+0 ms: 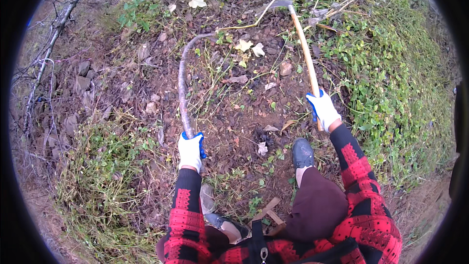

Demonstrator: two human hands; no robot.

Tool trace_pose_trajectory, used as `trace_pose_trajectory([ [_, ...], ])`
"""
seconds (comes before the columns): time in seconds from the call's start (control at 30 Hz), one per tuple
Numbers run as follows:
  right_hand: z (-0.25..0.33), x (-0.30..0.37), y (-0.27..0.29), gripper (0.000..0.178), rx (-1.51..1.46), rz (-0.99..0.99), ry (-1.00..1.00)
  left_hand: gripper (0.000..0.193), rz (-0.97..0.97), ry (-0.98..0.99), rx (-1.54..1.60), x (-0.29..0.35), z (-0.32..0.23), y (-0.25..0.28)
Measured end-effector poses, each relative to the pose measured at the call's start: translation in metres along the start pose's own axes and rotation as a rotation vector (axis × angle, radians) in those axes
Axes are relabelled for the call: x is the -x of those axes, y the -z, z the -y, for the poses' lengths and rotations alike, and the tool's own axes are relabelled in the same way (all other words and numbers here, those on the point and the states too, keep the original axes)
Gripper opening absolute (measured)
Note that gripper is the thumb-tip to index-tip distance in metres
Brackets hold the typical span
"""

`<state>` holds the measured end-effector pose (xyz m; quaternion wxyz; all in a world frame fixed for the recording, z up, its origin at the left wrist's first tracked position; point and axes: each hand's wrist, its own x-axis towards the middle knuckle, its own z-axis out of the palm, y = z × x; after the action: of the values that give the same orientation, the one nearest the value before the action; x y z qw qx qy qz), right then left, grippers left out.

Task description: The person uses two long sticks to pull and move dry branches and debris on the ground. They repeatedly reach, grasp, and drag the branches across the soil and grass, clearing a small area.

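My left hand [191, 150], in a white glove with a blue palm, is closed round the lower end of a curved grey-brown stick [182, 80]. The stick rises from the fist and hooks to the right at its far end, low over the leaf litter. My right hand [323, 110], gloved alike, grips the pale wooden handle of a sickle [304, 46]. The dark blade reaches left from the handle's far end, among weeds. A thin yellowish stem [261, 15] runs between the blade and the stick's hooked tip.
Dry branches [57, 32] lean along the left side, near loose stones [83, 76]. Dense green weeds [381, 78] cover the right. Pale leaves [243, 45] lie between the two tools. My dark shoe [303, 154] stands on the soil, with pieces of wood [266, 210] near my feet.
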<state>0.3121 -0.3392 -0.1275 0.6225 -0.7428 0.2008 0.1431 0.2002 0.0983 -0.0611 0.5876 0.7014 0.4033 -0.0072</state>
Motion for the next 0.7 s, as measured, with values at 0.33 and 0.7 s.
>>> trace_pose_trajectory([
  [0.33,-0.036,0.06,0.07,0.043,0.405,-0.388,0.265,0.027,-0.153,-0.143,0.033,0.044,0.035,0.035],
  [0.7,0.105,-0.024,-0.018,0.028,0.007,-0.012,0.25,0.032,-0.289,-0.624,-0.884,0.003,-0.056,0.003],
])
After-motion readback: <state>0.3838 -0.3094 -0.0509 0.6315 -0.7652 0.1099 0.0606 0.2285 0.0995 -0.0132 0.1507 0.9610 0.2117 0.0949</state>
